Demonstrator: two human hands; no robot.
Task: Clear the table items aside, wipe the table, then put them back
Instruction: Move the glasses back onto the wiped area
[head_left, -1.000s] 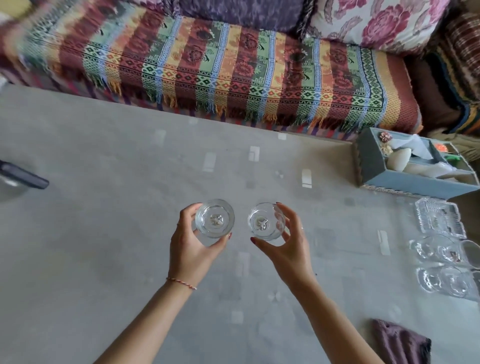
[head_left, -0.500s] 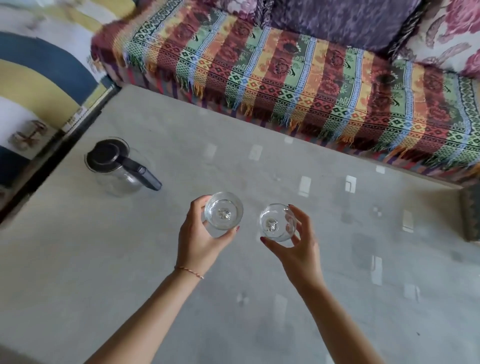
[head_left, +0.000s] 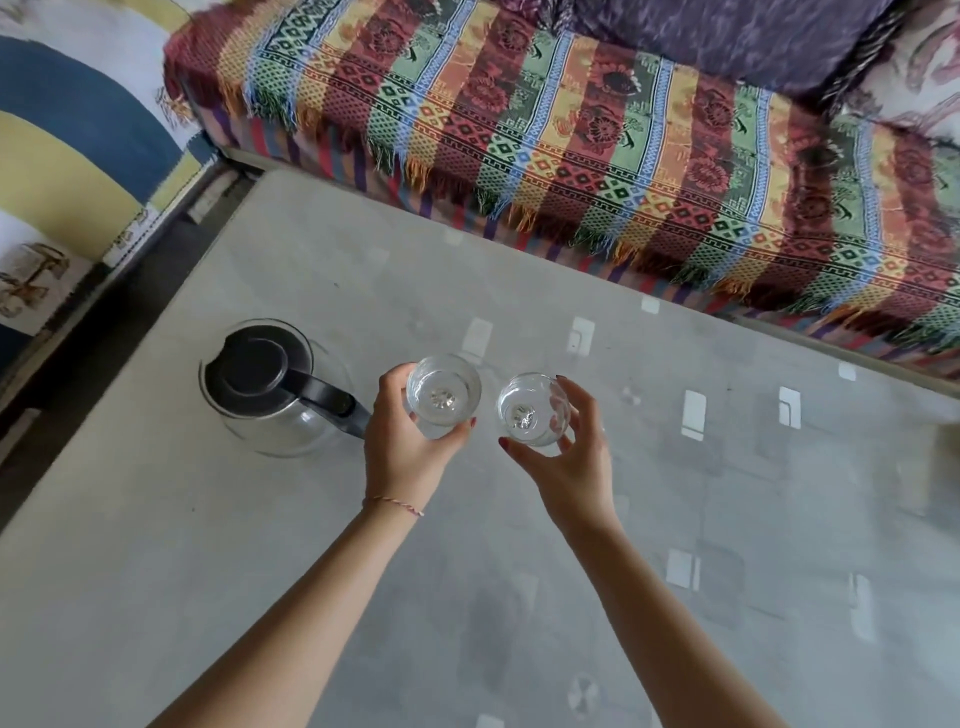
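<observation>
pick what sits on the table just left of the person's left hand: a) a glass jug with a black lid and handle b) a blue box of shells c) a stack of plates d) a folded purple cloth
a: a glass jug with a black lid and handle stands on the table beside the left hand, which holds a clear glass.

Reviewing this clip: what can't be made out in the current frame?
- Head view: whether either glass, left or right, touches the table; seen from above.
- Jug: liquid level; the dark lid covers it.
- Table's right end: cut off by the frame edge.
</observation>
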